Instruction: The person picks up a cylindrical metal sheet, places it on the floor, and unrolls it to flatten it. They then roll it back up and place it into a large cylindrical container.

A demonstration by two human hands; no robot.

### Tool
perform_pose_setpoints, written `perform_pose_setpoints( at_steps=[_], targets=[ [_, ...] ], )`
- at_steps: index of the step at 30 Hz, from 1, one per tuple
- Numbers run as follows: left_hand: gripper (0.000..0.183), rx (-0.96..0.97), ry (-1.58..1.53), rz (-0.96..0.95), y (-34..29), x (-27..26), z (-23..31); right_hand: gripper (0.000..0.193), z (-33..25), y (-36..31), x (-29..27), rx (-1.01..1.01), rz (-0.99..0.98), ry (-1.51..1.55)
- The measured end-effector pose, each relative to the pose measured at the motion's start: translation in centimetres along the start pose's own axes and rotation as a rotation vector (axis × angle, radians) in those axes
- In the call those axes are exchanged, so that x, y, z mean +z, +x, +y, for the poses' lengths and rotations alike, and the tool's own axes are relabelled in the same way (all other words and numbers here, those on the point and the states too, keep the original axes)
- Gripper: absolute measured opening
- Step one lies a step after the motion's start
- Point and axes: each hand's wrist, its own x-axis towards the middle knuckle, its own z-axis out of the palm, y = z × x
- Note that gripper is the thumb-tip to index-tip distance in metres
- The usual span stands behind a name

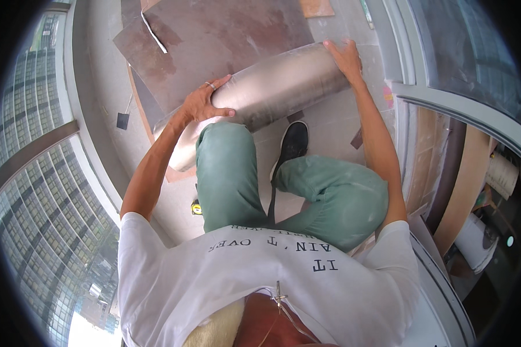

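Observation:
A long roll of shiny silver-beige sheet material (283,84) lies at a slant across the floor in front of my knees. My left hand (207,103) grips its left part, thumb spread along the near side and the other fingers over the top. At the far right end, my right hand (347,61) holds the rim of the roll, fingertips over the edge. My left knee, in green trousers (228,168), covers some of the roll's near side, and its lower left end shows beyond that knee.
Flat brown sheets (208,43) lie beyond the roll, a white strip (154,33) on top. A yellow tape measure (196,207) sits by my left leg. Windows (46,144) rise on the left; a sliding-door frame (463,104) and stored rolls (474,240) stand on the right.

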Motion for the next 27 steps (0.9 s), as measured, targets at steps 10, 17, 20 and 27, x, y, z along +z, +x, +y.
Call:
perform_pose_setpoints(
  at_steps=[10, 17, 20, 27],
  targets=[
    [0.101, -0.038, -0.034, -0.015, 0.9, -1.8, -1.6, 0.069, 2.9, -3.8, -2.2, 0.149, -0.371, 0.581],
    [0.084, 0.120, 0.623, 0.280, -4.9, 3.6, 3.8, 0.081, 4.6, -7.8, -3.8, 0.242, -0.311, 0.405],
    [0.093, 0.138, 0.485, 0.191, -5.2, 3.6, 3.8, 0.085, 4.8, -10.3, -4.8, 0.326, -0.336, 0.404],
    [0.107, 0.130, 0.224, -0.014, -1.4, 0.5, 2.3, 0.087, 7.0, -7.5, -3.0, 0.293, -0.144, 0.056]
  ],
)
